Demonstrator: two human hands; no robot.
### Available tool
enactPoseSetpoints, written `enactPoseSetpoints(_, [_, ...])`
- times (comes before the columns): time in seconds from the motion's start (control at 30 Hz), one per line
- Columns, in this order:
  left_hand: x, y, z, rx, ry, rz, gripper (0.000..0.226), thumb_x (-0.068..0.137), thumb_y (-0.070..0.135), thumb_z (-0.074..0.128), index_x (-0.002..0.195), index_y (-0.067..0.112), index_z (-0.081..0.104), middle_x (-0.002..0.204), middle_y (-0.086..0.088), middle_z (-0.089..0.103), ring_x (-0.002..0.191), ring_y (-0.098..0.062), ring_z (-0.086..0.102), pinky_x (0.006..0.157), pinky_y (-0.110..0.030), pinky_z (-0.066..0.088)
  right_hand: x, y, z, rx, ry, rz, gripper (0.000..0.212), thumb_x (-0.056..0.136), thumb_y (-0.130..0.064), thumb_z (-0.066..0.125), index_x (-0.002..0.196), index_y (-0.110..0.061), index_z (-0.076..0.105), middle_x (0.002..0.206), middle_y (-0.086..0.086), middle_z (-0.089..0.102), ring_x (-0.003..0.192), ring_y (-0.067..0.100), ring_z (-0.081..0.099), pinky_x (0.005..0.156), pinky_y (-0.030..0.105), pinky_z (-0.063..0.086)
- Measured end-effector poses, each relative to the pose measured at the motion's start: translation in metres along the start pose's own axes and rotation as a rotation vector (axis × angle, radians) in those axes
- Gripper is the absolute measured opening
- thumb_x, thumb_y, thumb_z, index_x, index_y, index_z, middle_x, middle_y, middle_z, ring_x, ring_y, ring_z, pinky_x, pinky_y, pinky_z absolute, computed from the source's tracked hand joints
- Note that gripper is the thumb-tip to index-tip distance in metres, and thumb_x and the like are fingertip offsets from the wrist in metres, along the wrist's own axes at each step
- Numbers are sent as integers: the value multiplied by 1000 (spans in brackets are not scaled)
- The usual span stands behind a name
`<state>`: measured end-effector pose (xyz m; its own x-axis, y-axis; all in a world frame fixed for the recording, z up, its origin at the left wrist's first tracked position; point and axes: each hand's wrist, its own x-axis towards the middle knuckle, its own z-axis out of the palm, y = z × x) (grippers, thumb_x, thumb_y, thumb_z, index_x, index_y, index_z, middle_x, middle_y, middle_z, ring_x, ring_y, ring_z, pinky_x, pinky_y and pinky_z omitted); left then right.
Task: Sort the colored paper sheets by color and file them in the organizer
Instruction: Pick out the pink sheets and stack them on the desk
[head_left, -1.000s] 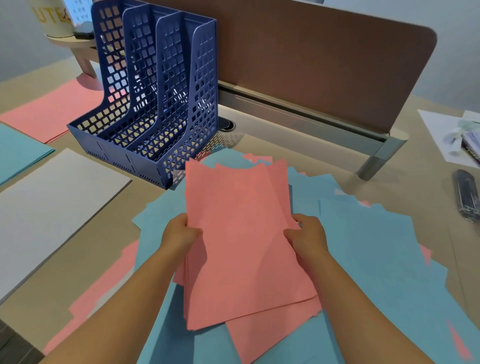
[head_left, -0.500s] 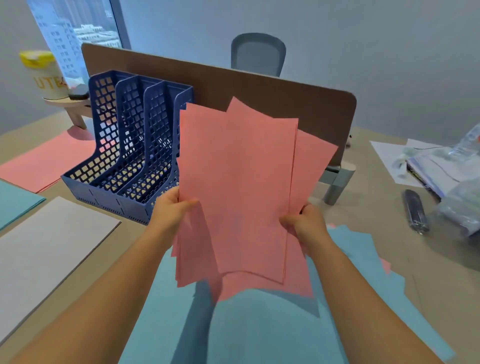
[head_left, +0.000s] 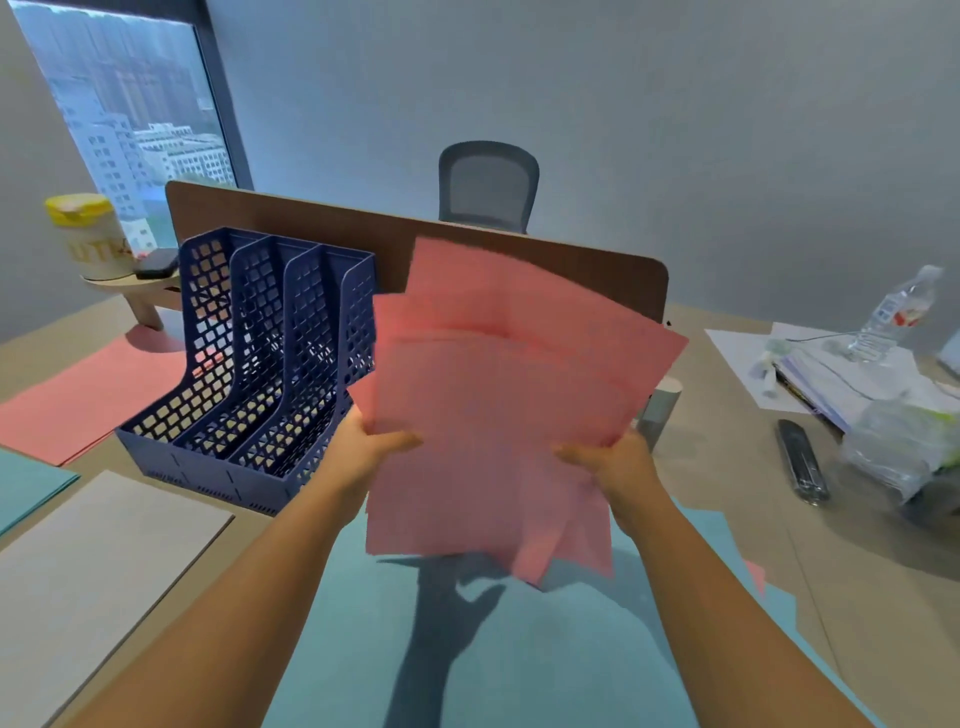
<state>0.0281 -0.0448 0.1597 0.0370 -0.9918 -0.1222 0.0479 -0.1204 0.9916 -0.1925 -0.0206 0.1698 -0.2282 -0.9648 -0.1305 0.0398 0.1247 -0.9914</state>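
Observation:
A fanned bundle of pink sheets (head_left: 498, 405) is held up in the air above the desk. My left hand (head_left: 366, 449) grips its left edge and my right hand (head_left: 613, 462) grips its right edge, thumbs on the front. The blue mesh organizer (head_left: 260, 364) with three slots stands just left of the bundle; no paper shows in its slots. Blue sheets (head_left: 519, 649) lie spread on the desk under my arms, with a pink corner (head_left: 756, 574) poking out at the right.
Left of the organizer lie a pink stack (head_left: 83, 400), a blue stack (head_left: 26, 488) and a white stack (head_left: 88, 577). A brown divider panel (head_left: 571, 270) runs behind. At the right sit a black stapler (head_left: 802, 462), papers, plastic wrap and a water bottle (head_left: 893, 312).
Both hands lifted the pink bundle off the blue pile and raised it upright, then tilted its top toward the right. My view has risen with it.

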Motion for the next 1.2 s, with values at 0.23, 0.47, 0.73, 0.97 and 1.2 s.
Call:
enactPoseSetpoints(0.23, [5, -14, 1, -14, 72, -17, 29, 78, -11, 62, 93, 14, 56, 87, -1, 62, 81, -21, 59, 79, -35, 45, 0, 13, 1, -21, -12, 67, 29, 72, 21, 62, 84, -5, 60, 80, 2, 62, 75, 19, 58, 80, 36, 49])
enactPoseSetpoints(0.47, [11, -12, -5, -63, 51, 27, 34, 79, -11, 61, 101, 13, 52, 90, 1, 62, 82, -14, 59, 75, -31, 46, 7, 9, 10, -65, -60, 68, 45, 74, 13, 66, 116, 4, 56, 108, 15, 62, 85, 22, 56, 81, 31, 44])
enactPoseSetpoints(0.73, [17, 2, 2, -47, 100, 85, 27, 85, -9, 54, 78, 17, 59, 79, -3, 61, 72, -18, 57, 70, -28, 48, 14, -1, 25, -35, 53, -18, 30, 83, 6, 61, 112, 5, 58, 88, 5, 61, 63, 8, 50, 60, 18, 44])
enactPoseSetpoints(0.97, [12, 21, -15, -44, 28, 204, 34, 76, -14, 61, 89, 18, 57, 82, 4, 63, 59, 3, 66, 49, -10, 51, 14, -9, 14, -38, -42, -69, 32, 73, 20, 60, 83, -10, 60, 77, -4, 61, 66, 8, 56, 54, 11, 51])
enactPoseSetpoints(1.2, [15, 23, -13, 10, 30, 259, 43, 77, -9, 64, 104, 21, 48, 90, 8, 58, 81, -6, 58, 61, -19, 51, 14, -6, 30, -61, -65, -84, 30, 78, 10, 64, 96, -11, 54, 85, 0, 59, 75, 15, 56, 77, 31, 49])
